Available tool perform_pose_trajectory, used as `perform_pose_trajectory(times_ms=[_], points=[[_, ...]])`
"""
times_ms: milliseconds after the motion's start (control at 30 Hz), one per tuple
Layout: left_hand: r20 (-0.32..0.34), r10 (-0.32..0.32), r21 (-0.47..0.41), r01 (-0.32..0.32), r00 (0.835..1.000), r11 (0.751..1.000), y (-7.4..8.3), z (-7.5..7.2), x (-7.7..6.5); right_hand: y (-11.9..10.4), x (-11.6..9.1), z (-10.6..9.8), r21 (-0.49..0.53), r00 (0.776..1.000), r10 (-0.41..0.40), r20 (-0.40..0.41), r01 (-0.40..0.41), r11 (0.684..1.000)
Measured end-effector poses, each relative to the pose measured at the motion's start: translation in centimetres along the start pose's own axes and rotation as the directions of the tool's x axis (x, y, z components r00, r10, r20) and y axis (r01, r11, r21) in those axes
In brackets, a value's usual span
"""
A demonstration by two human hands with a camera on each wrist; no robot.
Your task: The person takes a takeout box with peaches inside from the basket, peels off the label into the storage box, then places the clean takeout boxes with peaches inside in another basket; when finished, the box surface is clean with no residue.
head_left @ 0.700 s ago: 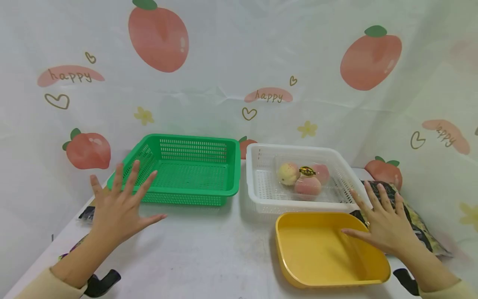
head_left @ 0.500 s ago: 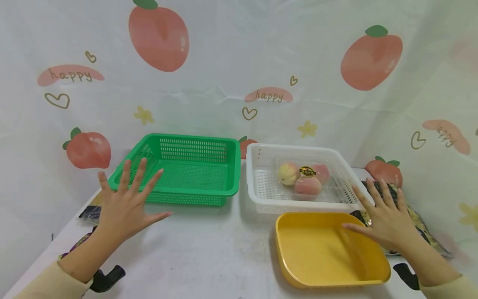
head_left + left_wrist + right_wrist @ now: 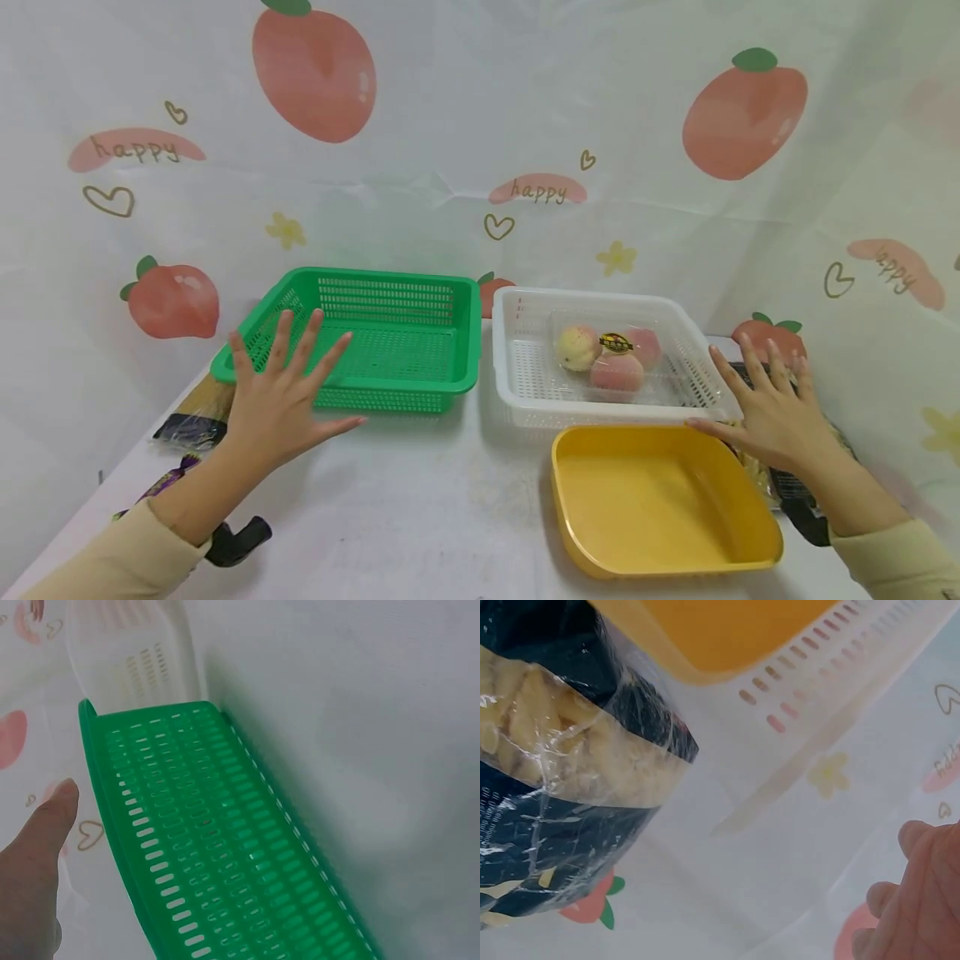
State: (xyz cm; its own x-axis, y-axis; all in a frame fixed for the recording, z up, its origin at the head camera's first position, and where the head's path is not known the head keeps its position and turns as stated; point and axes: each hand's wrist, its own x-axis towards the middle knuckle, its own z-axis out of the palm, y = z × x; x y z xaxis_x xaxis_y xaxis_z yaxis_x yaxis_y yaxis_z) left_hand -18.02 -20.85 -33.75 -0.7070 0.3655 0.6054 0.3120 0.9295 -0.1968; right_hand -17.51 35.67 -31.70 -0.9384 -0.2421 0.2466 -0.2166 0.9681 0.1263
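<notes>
My left hand (image 3: 276, 408) hovers with spread fingers in front of the green basket (image 3: 405, 387), holding nothing. In the left wrist view its thumb (image 3: 56, 817) shows beside the basket's slotted wall. With its fingers fanned out, my right hand (image 3: 780, 425) is above the right end of the yellow tub (image 3: 652, 500) and holds nothing. Behind that tub stands a white basket (image 3: 525, 333) with a clear plastic box of peaches (image 3: 618, 372) in it. A dark bag with a see-through band of pale pieces (image 3: 562, 742) lies at the right, partly hidden by my right hand in the head view.
Left of my left hand lie a clear-and-brown packet (image 3: 197, 417) and a purple wrapper (image 3: 168, 482), partly covered by my forearm. A white cloth printed with peaches (image 3: 315, 75) hangs behind the baskets. White table surface (image 3: 420, 500) stretches between the left forearm and the yellow tub.
My left hand has moved to the right and slightly up, uncovering more of the packet on the left. My right hand has shifted slightly up. The baskets and tub stay put.
</notes>
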Motion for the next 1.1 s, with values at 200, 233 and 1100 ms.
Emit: perform_pose_trajectory(times_ms=[200,233,1100], points=[[-0.004,0.018,0.001,-0.018,1.000,1.000,0.5,0.4,0.9,0.4,1.3,-0.1,0.033,0.999,0.033,0.028,-0.034,0.999],[-0.007,0.021,0.001,-0.021,1.000,1.000,0.6,0.5,1.0,0.5,1.6,-0.2,0.045,0.999,0.037,0.035,-0.039,0.998],[0.119,0.103,-0.008,-0.102,0.988,0.995,5.7,1.5,7.0,1.8,8.9,-1.7,0.349,0.947,0.106,0.304,-0.214,0.912]])
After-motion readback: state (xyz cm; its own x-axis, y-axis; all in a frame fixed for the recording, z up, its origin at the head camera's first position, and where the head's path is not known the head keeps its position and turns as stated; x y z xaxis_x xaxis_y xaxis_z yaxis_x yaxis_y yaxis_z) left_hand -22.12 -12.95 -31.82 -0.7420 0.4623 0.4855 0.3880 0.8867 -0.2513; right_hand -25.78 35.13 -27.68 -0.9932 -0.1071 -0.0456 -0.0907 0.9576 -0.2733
